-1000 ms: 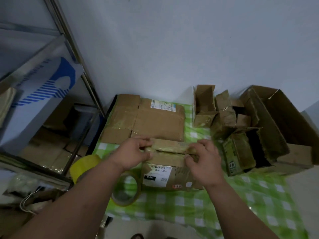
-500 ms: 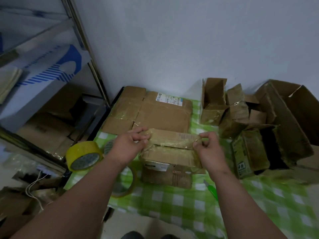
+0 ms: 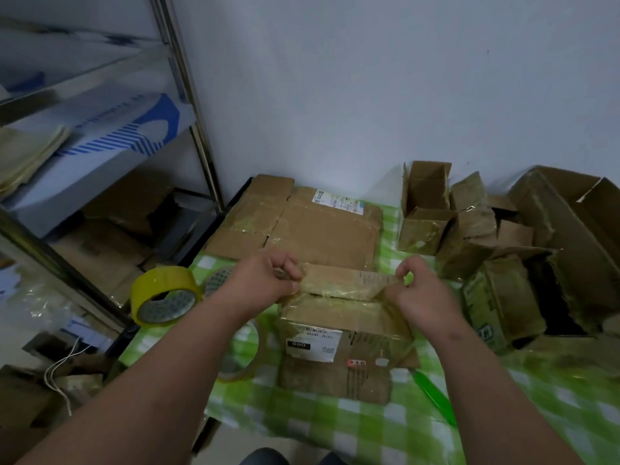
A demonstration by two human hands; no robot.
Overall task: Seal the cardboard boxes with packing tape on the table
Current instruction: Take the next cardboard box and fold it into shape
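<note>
Left hand and right hand pinch opposite ends of raised flap on brown taped cardboard box; yellow tape roll left.

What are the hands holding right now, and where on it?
Both hold the box's top flap: the left hand pinches its left end, the right hand pinches its right end.

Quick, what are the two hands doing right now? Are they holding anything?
Left hand: fingers curled, pinching the left end of the box flap.
Right hand: fingers curled, pinching the right end of the same flap.
</note>
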